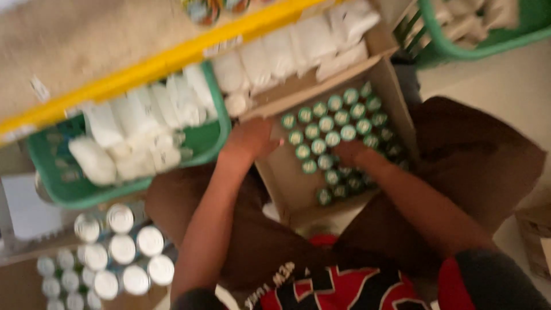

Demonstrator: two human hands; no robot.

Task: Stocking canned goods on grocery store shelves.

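Head camera looks steeply down, close above lap.

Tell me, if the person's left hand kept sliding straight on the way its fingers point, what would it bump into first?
The left hand points across the cardboard box toward the green-capped bottles. It would probably meet the nearest bottles in that cluster first, though the picture is blurred and the depth is hard to judge.
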